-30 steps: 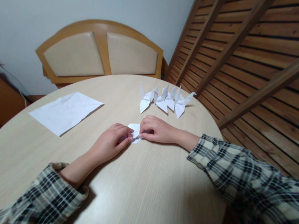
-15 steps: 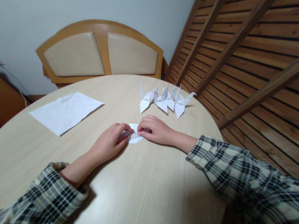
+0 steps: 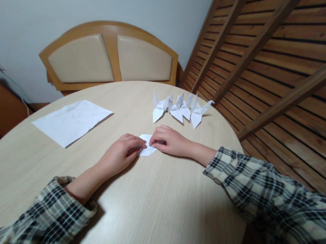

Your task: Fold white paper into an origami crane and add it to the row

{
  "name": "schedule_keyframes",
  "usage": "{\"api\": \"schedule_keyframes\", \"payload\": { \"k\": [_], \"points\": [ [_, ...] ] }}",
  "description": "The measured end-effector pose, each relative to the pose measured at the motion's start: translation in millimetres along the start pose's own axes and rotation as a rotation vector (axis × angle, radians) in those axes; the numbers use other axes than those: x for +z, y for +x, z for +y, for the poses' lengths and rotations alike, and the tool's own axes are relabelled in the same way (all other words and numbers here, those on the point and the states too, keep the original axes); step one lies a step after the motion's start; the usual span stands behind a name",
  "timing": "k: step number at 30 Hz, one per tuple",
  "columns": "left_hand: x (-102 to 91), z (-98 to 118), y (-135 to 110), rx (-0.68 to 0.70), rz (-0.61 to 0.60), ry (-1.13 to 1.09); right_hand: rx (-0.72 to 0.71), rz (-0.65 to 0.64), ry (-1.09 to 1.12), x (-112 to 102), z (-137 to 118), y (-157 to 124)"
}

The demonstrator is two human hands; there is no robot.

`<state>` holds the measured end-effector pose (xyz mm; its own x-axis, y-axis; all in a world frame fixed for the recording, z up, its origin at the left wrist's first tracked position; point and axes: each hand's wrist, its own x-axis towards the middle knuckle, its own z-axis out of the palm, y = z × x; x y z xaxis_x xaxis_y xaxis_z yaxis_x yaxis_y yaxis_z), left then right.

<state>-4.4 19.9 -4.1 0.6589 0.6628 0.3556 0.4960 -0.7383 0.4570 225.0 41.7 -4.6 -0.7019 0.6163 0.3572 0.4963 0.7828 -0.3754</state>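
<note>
A small folded piece of white paper (image 3: 148, 151) lies on the table between my hands. My left hand (image 3: 125, 151) pinches its left side, thumb below and fingers on top. From the right, my right hand (image 3: 168, 140) grips the other side with thumb and forefinger close together. The fingertips of both hands nearly meet at the paper's middle. Parts of its folds are hidden under the fingers. Beyond my right hand stand several white paper cranes (image 3: 197, 114) in a cluster.
A larger creased white sheet (image 3: 73, 122) lies flat at the left of the round wooden table (image 3: 128, 222). Behind the table's far edge is a padded wooden headboard (image 3: 113, 44). A slatted wooden partition (image 3: 276, 51) slants along the right side.
My left fingers have lowered and flattened slightly against the folded paper. My right hand has barely moved, and the cranes and the large sheet stay put.
</note>
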Motion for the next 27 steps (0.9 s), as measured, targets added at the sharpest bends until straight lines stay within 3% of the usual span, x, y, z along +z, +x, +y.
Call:
{"api": "schedule_keyframes", "payload": {
  "k": [27],
  "points": [
    [-1.2,-2.2,0.0,0.002,-0.054,-0.002,-0.056,-0.016,0.021,-2.9,1.3,-3.5]
  ]
}}
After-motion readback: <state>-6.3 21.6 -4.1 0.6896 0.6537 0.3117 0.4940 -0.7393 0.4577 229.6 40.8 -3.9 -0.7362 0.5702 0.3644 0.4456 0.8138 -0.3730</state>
